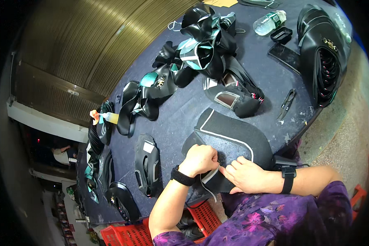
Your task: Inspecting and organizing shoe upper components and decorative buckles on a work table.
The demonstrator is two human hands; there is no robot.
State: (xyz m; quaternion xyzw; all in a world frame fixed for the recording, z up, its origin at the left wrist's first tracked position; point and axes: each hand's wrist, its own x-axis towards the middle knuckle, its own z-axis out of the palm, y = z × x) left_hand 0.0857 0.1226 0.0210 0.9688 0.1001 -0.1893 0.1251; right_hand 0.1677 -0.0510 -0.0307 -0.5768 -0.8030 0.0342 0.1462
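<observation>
A dark shoe-upper piece (256, 137) lies flat at the near edge of the table, with white tape along its inner contour. My left hand (200, 159) is closed over its near left part, fingers bent around a narrow white strip. The loose end of the white strip (208, 190) hangs below the fingers over the table edge. My right hand (245, 174) rests on the piece just to the right, fingers stretched out and pressing it flat. Its index fingertip nearly meets the left fingers. What lies beneath my left hand is hidden.
A dark stitched upper (147, 165) lies left. Beyond are a stack of uppers (238, 92) and a heap of black glossy uppers (199, 49). At right stand thread snips (288, 104), a phone (284, 57), a bottle (269, 23) and a large black stack (324, 53). Red crates (125, 235) sit below.
</observation>
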